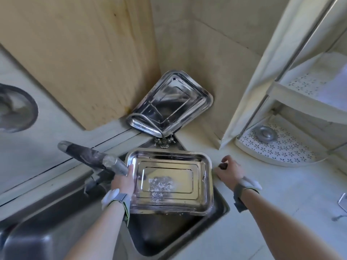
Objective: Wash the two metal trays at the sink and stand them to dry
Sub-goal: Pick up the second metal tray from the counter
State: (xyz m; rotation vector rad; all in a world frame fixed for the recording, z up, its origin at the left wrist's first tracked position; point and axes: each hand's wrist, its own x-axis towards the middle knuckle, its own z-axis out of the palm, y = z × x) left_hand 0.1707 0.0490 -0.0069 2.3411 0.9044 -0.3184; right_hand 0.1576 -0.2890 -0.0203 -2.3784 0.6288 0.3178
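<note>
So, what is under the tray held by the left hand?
The tray, gripped by the left hand, hangs over the sink basin, which shows past its near edge. What lies directly beneath it is covered.

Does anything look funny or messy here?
Yes. The tray that the left hand holds over the sink has a white speckled patch in the middle of its shiny floor; foam or leftover dirt, I cannot tell. The other tray, leaning in the wall corner, shows no such patch.

Soft daylight; tray (pixel 170 182) glare; edges warped, blurred
</note>
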